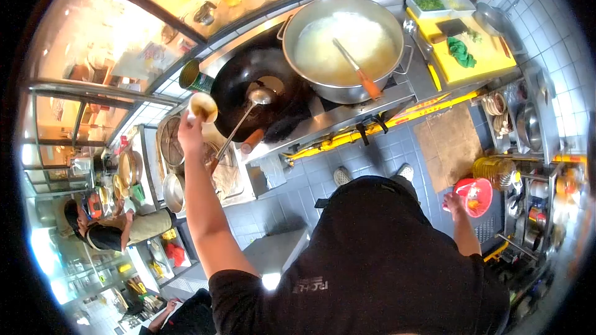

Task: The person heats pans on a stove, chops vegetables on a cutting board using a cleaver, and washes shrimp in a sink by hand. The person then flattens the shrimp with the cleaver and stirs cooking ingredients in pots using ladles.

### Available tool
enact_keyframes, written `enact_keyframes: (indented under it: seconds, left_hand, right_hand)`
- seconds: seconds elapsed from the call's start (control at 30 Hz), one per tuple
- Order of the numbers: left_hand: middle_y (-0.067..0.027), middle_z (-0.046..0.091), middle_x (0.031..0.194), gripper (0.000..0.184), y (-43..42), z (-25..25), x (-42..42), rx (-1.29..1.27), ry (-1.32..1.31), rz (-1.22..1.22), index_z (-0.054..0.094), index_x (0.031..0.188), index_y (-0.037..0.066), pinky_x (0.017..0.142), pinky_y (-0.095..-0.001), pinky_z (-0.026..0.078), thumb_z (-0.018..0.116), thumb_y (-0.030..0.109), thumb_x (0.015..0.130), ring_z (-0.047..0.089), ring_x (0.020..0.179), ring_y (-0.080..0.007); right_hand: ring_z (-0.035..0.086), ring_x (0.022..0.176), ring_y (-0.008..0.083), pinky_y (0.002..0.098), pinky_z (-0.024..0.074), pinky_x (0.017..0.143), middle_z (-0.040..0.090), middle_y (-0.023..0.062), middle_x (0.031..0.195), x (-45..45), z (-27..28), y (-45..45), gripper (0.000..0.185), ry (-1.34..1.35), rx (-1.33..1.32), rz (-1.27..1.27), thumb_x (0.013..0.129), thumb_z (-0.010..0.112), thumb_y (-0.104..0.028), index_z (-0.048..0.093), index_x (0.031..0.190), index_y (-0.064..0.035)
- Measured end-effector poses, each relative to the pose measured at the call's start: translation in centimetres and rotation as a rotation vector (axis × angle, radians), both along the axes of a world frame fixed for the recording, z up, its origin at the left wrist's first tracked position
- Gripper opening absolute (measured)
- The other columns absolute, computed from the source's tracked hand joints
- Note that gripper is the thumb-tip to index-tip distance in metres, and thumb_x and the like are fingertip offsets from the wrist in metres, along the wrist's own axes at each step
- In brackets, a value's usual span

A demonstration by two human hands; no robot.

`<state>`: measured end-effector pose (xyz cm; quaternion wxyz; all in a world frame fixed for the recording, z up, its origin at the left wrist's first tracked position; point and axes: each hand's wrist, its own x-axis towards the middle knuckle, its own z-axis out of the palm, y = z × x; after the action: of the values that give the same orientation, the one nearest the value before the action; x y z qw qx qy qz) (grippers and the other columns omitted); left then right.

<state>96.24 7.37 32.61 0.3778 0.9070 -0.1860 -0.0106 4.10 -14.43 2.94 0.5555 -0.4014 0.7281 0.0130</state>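
Observation:
Raised at the left of the head view, my left hand (191, 129) is closed round a small pale cup (203, 108) with something brownish inside. The cup is beside the rim of a black wok (233, 80). In the wok rests a metal ladle (259, 96), its handle leaning out towards the front edge. A green tin (202, 79) stands behind the cup. Down at my right side, my right hand (455, 203) is closed at the rim of a red plastic bowl (475, 197). Small pale and orange pieces lie in that bowl. My right fingers are partly hidden.
A large steel pot (298, 65) of cloudy liquid holds a wooden-handled utensil (366, 82). On the right, a yellow cutting board (490, 65) carries a green cloth (460, 53) and a cleaver (452, 27). Shelves (539, 108) line the right. Two people work at lower left.

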Motion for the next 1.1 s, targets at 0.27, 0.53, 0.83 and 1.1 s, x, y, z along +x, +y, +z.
enact_keyframes:
  seconds: [0.27,0.53,0.83,1.1]
  left_hand:
    - [-0.0187,0.063,0.121,0.045,2.2,1.8,4.4,-0.836,0.735,0.153,0.052,0.134,-0.001,0.09,-0.0433,0.06,0.054,0.027,0.099,0.065,0.106,-0.0319]
    - [-0.0245,0.053,0.125,0.052,-17.6,16.0,-19.0,-1.05,0.655,-0.084,0.04,0.135,-0.014,0.103,-0.0347,0.057,0.057,0.022,0.102,0.057,0.122,-0.0331]
    - [-0.0293,0.054,0.128,0.045,-48.7,11.8,-42.7,-0.848,1.017,-0.555,0.045,0.132,-0.012,0.112,-0.0477,0.047,0.056,0.02,0.102,0.056,0.123,-0.0373]
    - [-0.0159,0.058,0.106,0.026,-77.8,1.7,-53.7,-0.738,1.216,-0.654,0.055,0.113,-0.004,0.093,-0.0443,0.058,0.061,0.016,0.098,0.06,0.104,-0.0301]
  right_hand:
    - [0.069,0.072,0.0191,0.0344,0.0597,0.061,0.068,0.0071,0.091,-5.6,0.7,-4.0,0.025,0.015,-0.072,-0.105,0.092,0.067,-0.024,0.068,0.109,-0.0058]
    - [0.072,0.078,0.0182,0.0322,0.0607,0.062,0.069,0.0085,0.091,-23.2,-7.4,-4.3,0.022,0.103,-0.226,0.317,0.098,0.06,-0.019,0.068,0.113,-0.0041]
    - [0.069,0.071,0.0183,0.0323,0.0596,0.058,0.069,0.0096,0.093,-35.4,-6.8,-2.4,0.024,0.154,-0.409,0.186,0.098,0.06,-0.016,0.065,0.117,-0.0027]
    - [0.07,0.073,0.0211,0.0324,0.0577,0.056,0.071,0.0109,0.098,-32.6,-2.3,-3.5,0.023,-0.099,-0.132,-0.605,0.098,0.06,-0.013,0.063,0.119,-0.0033]
